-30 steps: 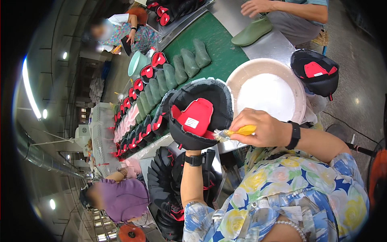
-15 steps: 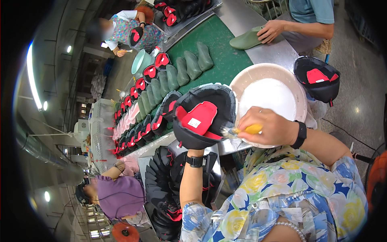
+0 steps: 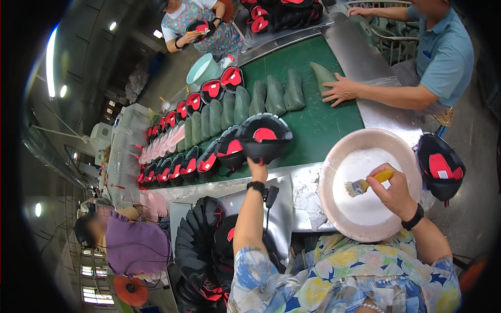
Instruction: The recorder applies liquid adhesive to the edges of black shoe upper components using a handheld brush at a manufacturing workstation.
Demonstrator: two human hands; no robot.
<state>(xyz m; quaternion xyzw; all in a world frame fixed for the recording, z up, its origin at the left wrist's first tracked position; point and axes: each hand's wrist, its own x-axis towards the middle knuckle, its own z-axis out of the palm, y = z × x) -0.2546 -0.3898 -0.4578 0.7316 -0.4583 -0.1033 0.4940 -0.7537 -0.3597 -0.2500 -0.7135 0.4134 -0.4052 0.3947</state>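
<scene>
My left hand (image 3: 257, 169) grips the heel end of a black shoe upper (image 3: 272, 146) with a red lining, held at the near edge of the green conveyor belt (image 3: 321, 143). This upper is beside the closest one in a row of similar uppers (image 3: 228, 151). My right hand (image 3: 395, 194) is closed round the yellow handle of a paintbrush (image 3: 360, 187). Its bristles are over the white liquid (image 3: 365, 211) in a pale pink basin (image 3: 327, 175); whether they touch it I cannot tell. Part of my left fingers is hidden behind the upper.
Green shoe lasts (image 3: 245, 107) line the belt's middle, with more uppers (image 3: 211, 89) beyond. Another upper (image 3: 441, 164) stands right of the basin. Stacked black uppers (image 3: 195, 240) lie below left. Across the belt, a co-worker's hand (image 3: 339, 89) touches a green last (image 3: 321, 77). Two other people work nearby.
My left hand has carried the upper away from me to the belt's row. The brush has left the upper's rim and moved right, over the basin. The co-worker's last now stands on the belt.
</scene>
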